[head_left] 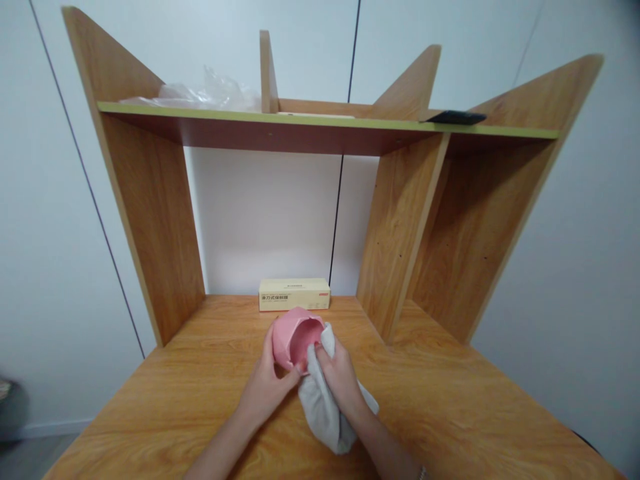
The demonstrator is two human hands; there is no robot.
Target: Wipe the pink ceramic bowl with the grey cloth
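A pink bowl (289, 331) is tilted on its side above the desk, its opening turned toward me and to the right. My left hand (273, 380) grips it from the left, thumb at the lower rim and fingers around the outside. In my right hand (340, 373) is a light grey cloth (320, 407), pressed at the bowl's right rim and partly at its opening. The rest of the cloth hangs down below the hand. The right fingertips are partly hidden by the cloth and the rim.
A cream-coloured box (295, 295) with printed writing stands at the back of the wooden desk (450, 400), behind the bowl. Upright wooden panels (400, 240) carry a shelf (280, 133) above. On it lie a clear plastic bag (210, 93) and a dark flat object (457, 118).
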